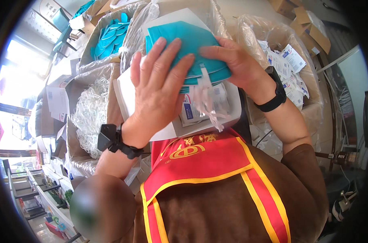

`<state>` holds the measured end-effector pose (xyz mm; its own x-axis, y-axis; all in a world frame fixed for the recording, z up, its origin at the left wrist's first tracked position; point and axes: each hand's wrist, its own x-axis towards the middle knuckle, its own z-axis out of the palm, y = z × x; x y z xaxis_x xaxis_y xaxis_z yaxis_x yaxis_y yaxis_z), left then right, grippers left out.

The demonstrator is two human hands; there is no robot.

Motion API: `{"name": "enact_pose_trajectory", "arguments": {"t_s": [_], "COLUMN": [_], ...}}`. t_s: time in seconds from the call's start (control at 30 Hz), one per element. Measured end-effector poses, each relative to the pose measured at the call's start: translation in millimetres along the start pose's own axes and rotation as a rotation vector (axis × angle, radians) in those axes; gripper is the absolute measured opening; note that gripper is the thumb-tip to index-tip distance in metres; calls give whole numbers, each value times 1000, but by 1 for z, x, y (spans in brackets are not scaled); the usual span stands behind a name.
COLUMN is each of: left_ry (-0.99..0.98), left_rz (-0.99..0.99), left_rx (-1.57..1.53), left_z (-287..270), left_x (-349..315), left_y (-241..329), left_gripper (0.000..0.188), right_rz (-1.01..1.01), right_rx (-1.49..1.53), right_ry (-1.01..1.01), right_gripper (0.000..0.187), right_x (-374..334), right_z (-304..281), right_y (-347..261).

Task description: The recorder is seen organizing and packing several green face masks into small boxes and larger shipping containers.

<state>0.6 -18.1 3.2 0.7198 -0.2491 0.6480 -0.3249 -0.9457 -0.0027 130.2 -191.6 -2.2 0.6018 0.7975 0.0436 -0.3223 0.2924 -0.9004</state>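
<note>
Both my hands are on a stack of folded teal fabric pieces point(188, 34), above an open white carton point(126, 97). My left hand point(153, 91) lies along the stack's left side, fingers stretched over its top and thumb hidden. On the right, my right hand point(242, 65) grips the edge, thumb on top and the other fingers out of sight below. Several narrow whitish strips point(206, 97) dangle from the stack's near edge. Under them, white and blue printed packets point(191, 110) lie in the carton.
A lined box of teal pieces point(111, 38) stands at the far left. Nearer on that side, another box holds tangled white translucent strips point(90, 115). To the right, a plastic-lined box contains white packets point(287, 67). Brown cartons point(309, 30) stand behind it.
</note>
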Motion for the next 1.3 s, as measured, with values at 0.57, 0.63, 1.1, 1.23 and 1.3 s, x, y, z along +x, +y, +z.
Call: {"name": "enact_pose_trajectory", "arguments": {"t_s": [0.57,0.63,1.1,1.23,1.3], "left_ry": [-378,-427,-584,-718,-571], "left_rz": [-95,-122,288,300,-44], "left_rx": [-140,-244,-550,-437,-40], "left_z": [-17,-17,-71,-95,-99], "left_x": [-9,-15,-23,-32,-71], "left_y": [-23,-16,18,-19,-77], "left_gripper": [36,37,22,23,33], "right_rz": [-66,-173,-129,-120,243], "right_rx": [-842,-803,-417,-395,-472], "right_ry": [-226,-224,-847,-620,-17], "right_gripper": [12,10,14,15,22], "right_x": [-66,-69,-91,-117,-138], "right_z": [17,20,65,39,9], "right_y": [9,3,-26,-46,-78]}}
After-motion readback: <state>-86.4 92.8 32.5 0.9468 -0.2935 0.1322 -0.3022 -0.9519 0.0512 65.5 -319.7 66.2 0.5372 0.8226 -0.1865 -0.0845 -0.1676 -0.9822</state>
